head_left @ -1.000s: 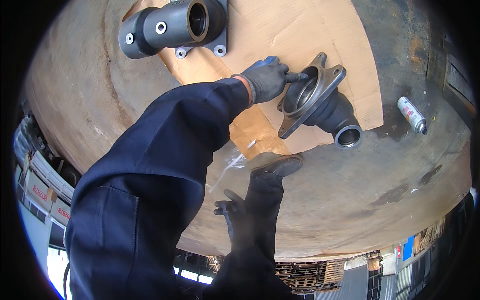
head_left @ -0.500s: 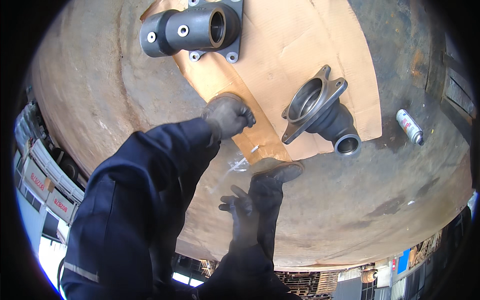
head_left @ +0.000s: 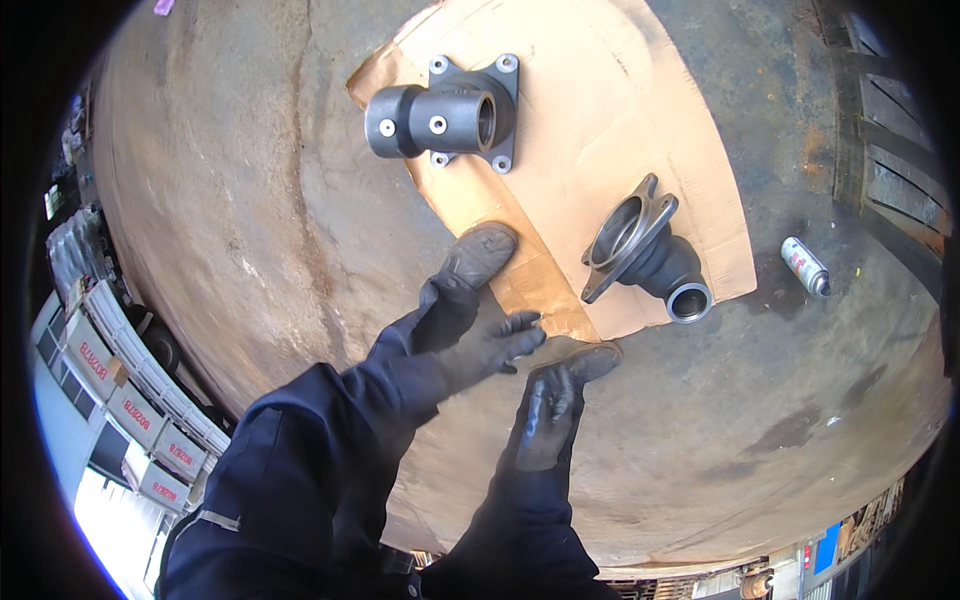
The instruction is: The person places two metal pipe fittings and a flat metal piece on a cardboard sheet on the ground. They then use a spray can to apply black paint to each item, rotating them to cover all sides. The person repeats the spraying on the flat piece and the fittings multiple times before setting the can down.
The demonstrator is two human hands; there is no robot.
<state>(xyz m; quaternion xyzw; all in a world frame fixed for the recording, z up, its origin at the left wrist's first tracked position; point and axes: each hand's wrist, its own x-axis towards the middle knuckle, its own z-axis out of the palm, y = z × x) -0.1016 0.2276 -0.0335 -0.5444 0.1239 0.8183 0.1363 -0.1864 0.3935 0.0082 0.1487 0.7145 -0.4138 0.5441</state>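
Lying on stained floor [head_left: 240,200], cardboard [head_left: 570,60] bears metal fittings [head_left: 458,108], pale boxes [head_left: 135,412] beyond.

A worn, grey-brown, rust-streaked floor [head_left: 230,210] carries a tan cardboard sheet [head_left: 590,120]. A dark grey double-barrelled metal casting with a four-holed flange [head_left: 425,110] rests at the sheet's left edge; a dark grey elbow-shaped metal casting with a lugged flange [head_left: 660,260] lies on its near right part. Right of the sheet, a white cylindrical spray can with a dark top [head_left: 804,266] lies on the floor; dark stains [head_left: 787,430] mark it nearer than the sheet, rightward.
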